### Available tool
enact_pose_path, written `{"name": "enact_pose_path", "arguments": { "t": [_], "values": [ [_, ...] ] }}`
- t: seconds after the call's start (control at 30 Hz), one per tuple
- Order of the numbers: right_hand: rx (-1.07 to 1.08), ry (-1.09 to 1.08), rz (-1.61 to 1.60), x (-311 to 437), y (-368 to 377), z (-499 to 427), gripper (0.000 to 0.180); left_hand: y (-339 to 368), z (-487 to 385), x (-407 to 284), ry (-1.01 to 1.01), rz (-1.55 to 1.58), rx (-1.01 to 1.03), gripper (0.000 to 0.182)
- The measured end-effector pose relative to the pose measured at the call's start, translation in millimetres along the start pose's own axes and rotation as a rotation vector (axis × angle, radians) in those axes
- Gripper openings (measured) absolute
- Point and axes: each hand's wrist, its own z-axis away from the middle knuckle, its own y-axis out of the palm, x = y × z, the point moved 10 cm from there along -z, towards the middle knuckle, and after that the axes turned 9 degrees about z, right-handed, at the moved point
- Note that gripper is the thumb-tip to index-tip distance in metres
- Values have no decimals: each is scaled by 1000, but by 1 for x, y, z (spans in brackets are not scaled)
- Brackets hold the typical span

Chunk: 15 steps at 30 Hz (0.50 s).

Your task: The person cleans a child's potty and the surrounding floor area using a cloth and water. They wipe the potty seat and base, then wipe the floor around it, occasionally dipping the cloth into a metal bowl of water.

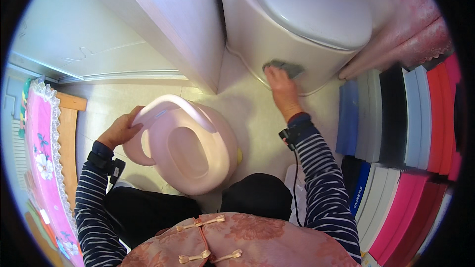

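My left hand [124,128] grips the raised rim of a pale pink plastic seat [222,141], probably a baby bath seat or potty, tilted on the floor. An oval recess shows inside it. My right hand [281,88] lies with its fingers on a grey cloth or pad [291,68], flat against the lower front of a whitish plastic commode-like unit [241,22]. That unit has a rounded, glossy lid [315,3]. Something yellow [239,155] peeks out beside the pink seat.
Stacks of coloured boxes or binders [399,118] line the right side, below a pink patterned cloth [415,26]. A whitish panel [178,26] stands left of the unit. At the left is a wooden piece of furniture [68,129] with a lace-edged pink cover [44,148].
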Motion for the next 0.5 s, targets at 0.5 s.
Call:
{"name": "enact_pose_path", "arguments": {
  "t": [0.5],
  "values": [
    [256, -47, -102, 20, 53, 9, 40, -2, 2, -3, 23, -38, -6, 56]
  ]
}}
